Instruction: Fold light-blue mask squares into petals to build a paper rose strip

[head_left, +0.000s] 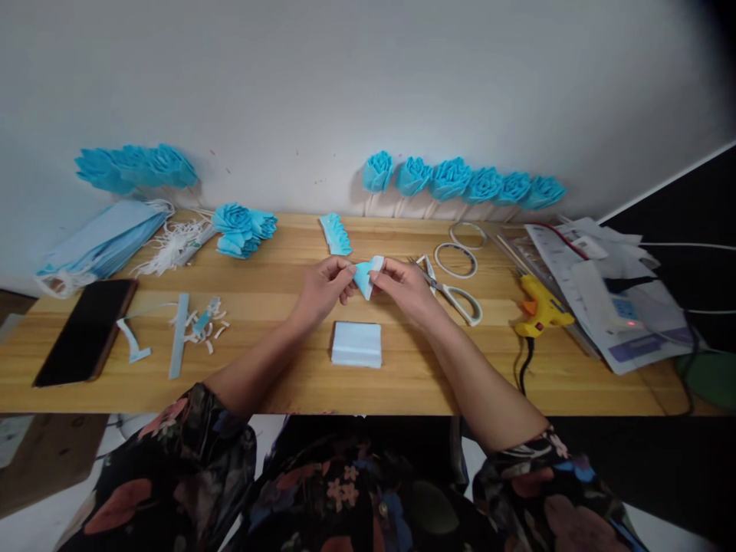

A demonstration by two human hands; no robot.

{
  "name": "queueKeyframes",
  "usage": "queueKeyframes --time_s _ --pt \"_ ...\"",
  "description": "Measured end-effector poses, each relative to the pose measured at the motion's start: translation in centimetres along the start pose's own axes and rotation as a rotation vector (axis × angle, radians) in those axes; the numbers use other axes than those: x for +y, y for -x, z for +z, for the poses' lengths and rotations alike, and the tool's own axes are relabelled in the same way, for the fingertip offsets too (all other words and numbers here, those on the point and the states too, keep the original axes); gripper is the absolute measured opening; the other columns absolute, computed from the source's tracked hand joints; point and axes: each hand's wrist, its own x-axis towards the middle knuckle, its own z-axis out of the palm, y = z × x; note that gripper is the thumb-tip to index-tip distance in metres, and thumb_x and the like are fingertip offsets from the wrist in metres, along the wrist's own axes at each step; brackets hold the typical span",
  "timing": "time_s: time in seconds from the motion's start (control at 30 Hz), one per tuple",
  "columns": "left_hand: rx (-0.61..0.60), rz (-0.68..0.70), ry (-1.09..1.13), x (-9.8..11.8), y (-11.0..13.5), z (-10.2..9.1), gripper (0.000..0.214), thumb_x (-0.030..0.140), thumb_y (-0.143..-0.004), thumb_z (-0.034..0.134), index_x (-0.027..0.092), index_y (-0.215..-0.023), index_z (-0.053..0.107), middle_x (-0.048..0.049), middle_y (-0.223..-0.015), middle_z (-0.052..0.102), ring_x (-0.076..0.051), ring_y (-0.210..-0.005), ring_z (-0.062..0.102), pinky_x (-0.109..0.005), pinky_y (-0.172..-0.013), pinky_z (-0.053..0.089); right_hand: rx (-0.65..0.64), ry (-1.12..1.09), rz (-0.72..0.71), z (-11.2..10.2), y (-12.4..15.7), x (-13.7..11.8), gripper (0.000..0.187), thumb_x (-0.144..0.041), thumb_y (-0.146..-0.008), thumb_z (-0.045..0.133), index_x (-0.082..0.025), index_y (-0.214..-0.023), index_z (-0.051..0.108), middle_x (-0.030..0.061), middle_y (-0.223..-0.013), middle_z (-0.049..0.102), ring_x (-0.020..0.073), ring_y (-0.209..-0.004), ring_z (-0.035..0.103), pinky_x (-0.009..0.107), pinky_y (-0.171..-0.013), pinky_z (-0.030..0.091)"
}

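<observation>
Between my two hands is a small folded piece of blue and white mask fabric (364,277), its lower corner pointing down. My left hand (329,287) pinches its left side between thumb and fingers. On the other side my right hand (405,287) grips the white edge, fingers closed. Just behind them lies a row of folded blue petals (336,234). A stack of pale blue fabric pieces (356,344) rests on the table in front of my hands. Scissors (454,295) with white handles lie close to my right hand.
Blue fabric flowers on sticks (451,179) lean against the wall. To the left are face masks (103,241), ear loops (175,245), flowers (238,228), a phone (86,331) and scraps (210,322). Tape rolls (456,261), a yellow glue gun (542,307) and a power strip (606,295) sit right.
</observation>
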Motion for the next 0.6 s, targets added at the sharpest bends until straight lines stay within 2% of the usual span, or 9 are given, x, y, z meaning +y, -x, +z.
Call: queueKeyframes --time_s 0.23,0.37,0.6 --pt "0.038 0.053 -0.015 -0.44 -0.04 -0.01 0.028 0.039 -0.080 0.072 0.017 -0.070 0.058 0.0038 -0.053 0.057 -0.007 -0.044 0.050 -0.018 -0.041 0.041 -0.040 -0.061 0.022 0.01 0.09 -0.08 0.037 -0.055 -0.086 0.062 -0.019 -0.076 0.063 -0.0008 -0.071 0.060 0.0143 -0.069 0.053 0.028 -0.067 0.043" --pt "0.021 0.075 -0.035 -0.47 0.04 -0.01 0.029 0.041 -0.080 0.071 0.017 -0.070 0.059 0.0032 -0.053 0.057 -0.007 -0.044 0.049 -0.019 -0.041 0.041 -0.007 -0.018 0.016 0.10 0.03 0.18 0.037 -0.055 -0.082 0.069 -0.019 -0.074 0.062 -0.0024 -0.068 0.057 0.0125 -0.065 0.049 0.027 -0.065 0.040" --pt "-0.006 -0.044 0.093 -0.08 0.06 -0.08 0.038 0.053 -0.083 0.066 0.016 -0.077 0.060 -0.0008 -0.063 0.062 -0.009 -0.050 0.056 -0.020 -0.043 0.044 0.035 0.020 -0.027 -0.07 -0.01 0.30 0.036 -0.052 -0.083 0.066 -0.019 -0.074 0.061 -0.0029 -0.069 0.057 0.0125 -0.066 0.049 0.026 -0.065 0.039"
